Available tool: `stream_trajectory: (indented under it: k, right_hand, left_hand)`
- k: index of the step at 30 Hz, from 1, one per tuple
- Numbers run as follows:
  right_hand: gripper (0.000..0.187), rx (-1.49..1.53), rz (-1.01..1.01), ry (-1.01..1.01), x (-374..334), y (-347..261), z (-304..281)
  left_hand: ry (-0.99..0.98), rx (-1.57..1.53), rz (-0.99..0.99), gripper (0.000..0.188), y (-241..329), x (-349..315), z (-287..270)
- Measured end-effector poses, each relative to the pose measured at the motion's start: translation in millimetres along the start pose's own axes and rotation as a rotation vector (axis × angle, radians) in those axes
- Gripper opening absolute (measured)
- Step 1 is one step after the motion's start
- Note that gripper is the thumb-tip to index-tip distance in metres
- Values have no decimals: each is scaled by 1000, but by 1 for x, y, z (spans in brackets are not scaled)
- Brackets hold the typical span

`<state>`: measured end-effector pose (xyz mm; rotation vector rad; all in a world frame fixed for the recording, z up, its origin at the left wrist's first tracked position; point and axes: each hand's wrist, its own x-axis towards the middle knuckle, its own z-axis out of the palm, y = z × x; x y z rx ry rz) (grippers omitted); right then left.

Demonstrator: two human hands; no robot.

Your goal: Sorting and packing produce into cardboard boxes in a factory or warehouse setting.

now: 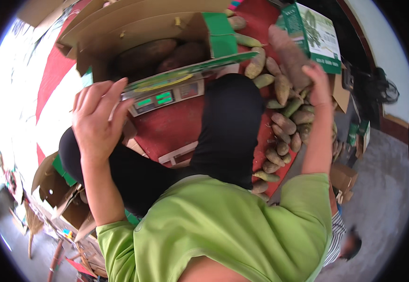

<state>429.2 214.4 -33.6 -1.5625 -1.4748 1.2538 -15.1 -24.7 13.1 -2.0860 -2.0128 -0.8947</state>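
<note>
My right hand (318, 85), a little blurred, is closed around the lower end of a long, thick reddish-brown root vegetable (286, 54), which sticks up and away to the left above a heap of smaller roots (284, 123). My left hand (95, 117) is open, its thumb and fingers apart, with the fingertips by the near left corner of an open cardboard box (162, 28). Inside that box lie large dark roots (148, 50). The box rests on a scale (167, 97) with lit green displays, partly covered by the box's green front flap (185, 75).
A green and white printed box (318, 37) stands at the far right. Black cables (386, 89) lie beside the wall. Another open carton (56, 188) is at the left, near a broom (33, 218). Another person in a striped top (337, 235) is behind at the right.
</note>
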Motion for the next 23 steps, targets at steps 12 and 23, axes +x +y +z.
stream_trajectory:
  k: [12, 23]
  right_hand:
    - [51, 380, 964, 366, -133, 264, 26]
    - [50, 209, 855, 420, -75, 385, 59]
  left_hand:
    - [13, 66, -71, 35, 4, -1, 12]
    - [71, 114, 67, 37, 0, 7, 16]
